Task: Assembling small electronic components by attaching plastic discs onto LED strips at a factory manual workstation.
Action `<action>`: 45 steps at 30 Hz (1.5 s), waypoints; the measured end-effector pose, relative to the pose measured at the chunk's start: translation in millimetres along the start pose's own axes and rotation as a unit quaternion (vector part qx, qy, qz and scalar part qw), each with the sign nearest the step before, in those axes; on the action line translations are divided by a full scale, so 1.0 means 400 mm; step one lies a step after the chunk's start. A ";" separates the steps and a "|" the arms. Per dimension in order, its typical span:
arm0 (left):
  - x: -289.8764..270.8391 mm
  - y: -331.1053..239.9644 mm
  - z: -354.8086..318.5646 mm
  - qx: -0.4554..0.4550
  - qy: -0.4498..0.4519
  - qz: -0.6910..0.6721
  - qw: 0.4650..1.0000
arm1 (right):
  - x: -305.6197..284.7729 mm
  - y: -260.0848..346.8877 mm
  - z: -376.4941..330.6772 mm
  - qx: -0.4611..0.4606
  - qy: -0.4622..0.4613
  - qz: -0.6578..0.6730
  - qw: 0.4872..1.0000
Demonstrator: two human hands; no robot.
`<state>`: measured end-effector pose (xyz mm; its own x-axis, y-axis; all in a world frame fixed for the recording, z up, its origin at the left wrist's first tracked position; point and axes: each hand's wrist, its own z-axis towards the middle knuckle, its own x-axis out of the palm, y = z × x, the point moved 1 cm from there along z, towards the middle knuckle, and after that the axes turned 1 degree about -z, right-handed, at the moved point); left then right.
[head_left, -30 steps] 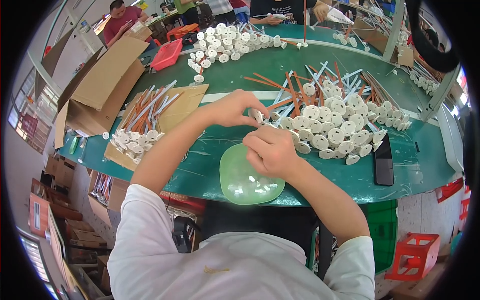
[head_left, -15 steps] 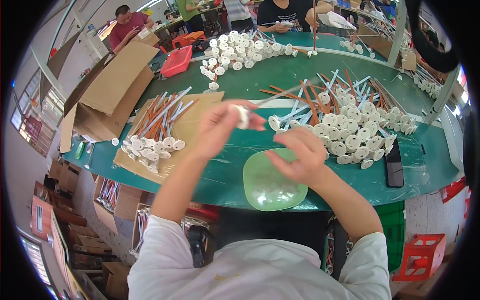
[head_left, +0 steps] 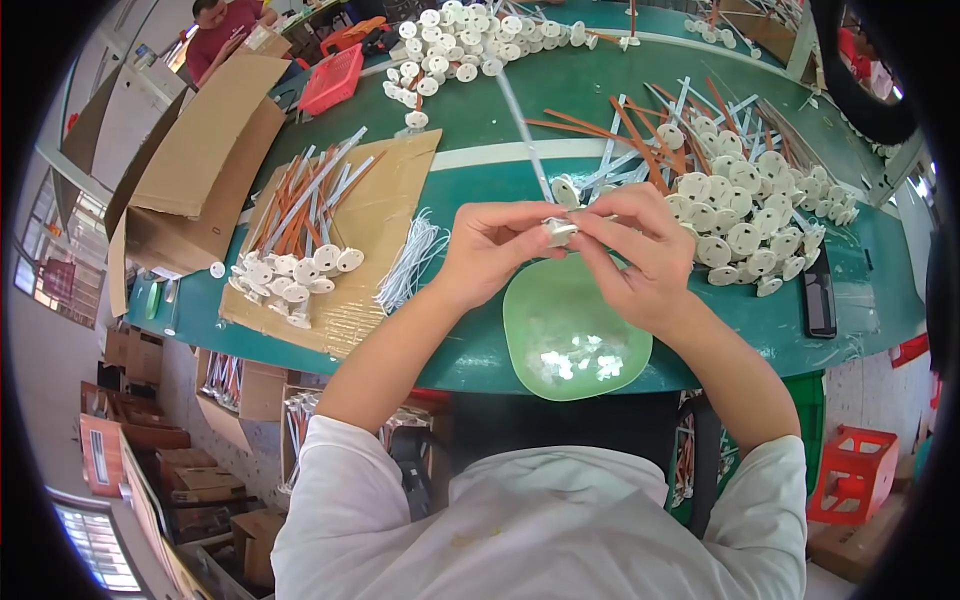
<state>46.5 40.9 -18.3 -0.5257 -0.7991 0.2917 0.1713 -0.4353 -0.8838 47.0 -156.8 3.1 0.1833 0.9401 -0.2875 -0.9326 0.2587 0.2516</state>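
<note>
Over the far rim of a green bowl (head_left: 525, 325), both my hands meet at a white disc-shaped piece (head_left: 560, 234) with a long pale strip (head_left: 522, 125) leading away from it. My left hand (head_left: 490, 245) pinches the piece between thumb and fingers. From the other side, my right hand (head_left: 640, 250) closes its thumb and fingertips on it; any tiny part between them is hidden. Small white bits (head_left: 580, 362) lie inside the bowl. Right of my right hand spreads a heap of white discs (head_left: 745, 238) on brown and pale strips (head_left: 640, 140).
On a cardboard sheet (head_left: 385, 215) at left lie more disc-ended strips (head_left: 300, 270) and a bundle of white cords (head_left: 412, 262). An open carton (head_left: 205, 150), a red basket (head_left: 332, 78) and another disc pile (head_left: 450, 45) stand farther back. A phone (head_left: 819, 300) lies right. A person (head_left: 222, 35) works beyond.
My hands have come together at the white piece, my right fingers closing on it. Its strip has swung from pointing right to pointing away and slightly left. The view has shifted, revealing the white cords.
</note>
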 end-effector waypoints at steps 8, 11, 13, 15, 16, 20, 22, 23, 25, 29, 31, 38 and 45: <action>0.001 0.014 -0.009 0.045 0.038 -0.046 0.997 | -0.005 0.014 -0.005 -0.004 0.007 -0.022 1.000; -0.004 0.007 -0.007 -0.008 0.034 -0.108 0.994 | -0.020 0.006 -0.007 0.045 0.028 0.005 0.999; -0.022 0.009 -0.017 -0.013 0.040 -0.188 0.981 | -0.012 -0.005 0.004 0.084 0.077 0.119 0.986; -0.023 0.019 -0.021 -0.013 0.035 -0.171 0.985 | -0.012 -0.008 -0.002 0.078 0.080 0.105 0.988; -0.021 0.024 -0.024 -0.011 0.032 -0.152 0.988 | -0.014 -0.009 -0.006 0.069 0.082 0.092 0.990; -0.012 0.021 -0.007 0.011 0.027 -0.076 0.997 | -0.016 -0.003 -0.010 0.084 0.062 0.062 0.993; 0.004 0.013 0.011 0.032 -0.056 0.016 0.998 | -0.010 0.002 -0.001 0.108 0.014 0.007 0.994; 0.002 0.019 0.023 0.065 -0.067 0.073 0.993 | -0.004 0.010 0.004 0.122 -0.011 0.013 0.992; 0.000 0.019 0.029 0.071 -0.100 0.080 0.989 | -0.017 0.006 0.001 0.114 0.081 -0.003 0.990; -0.009 0.030 0.025 0.092 -0.124 0.169 0.973 | -0.013 -0.017 -0.043 0.100 0.388 -0.046 0.915; -0.005 0.036 0.020 0.093 -0.134 0.183 0.969 | -0.014 -0.014 -0.037 0.123 0.397 -0.004 0.909; 0.001 0.051 0.011 0.083 -0.101 0.258 0.957 | -0.023 -0.013 -0.036 0.140 0.444 0.031 0.885; 0.003 0.054 0.013 0.055 -0.111 0.228 0.966 | -0.010 0.009 -0.040 0.156 0.484 -0.024 0.861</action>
<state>53.9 28.5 -35.2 -0.1840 -0.9822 -0.0372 0.4374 -0.0479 -0.8980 38.0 -163.4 -9.5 -0.2667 0.3404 -0.9017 -0.7749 0.4805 0.4106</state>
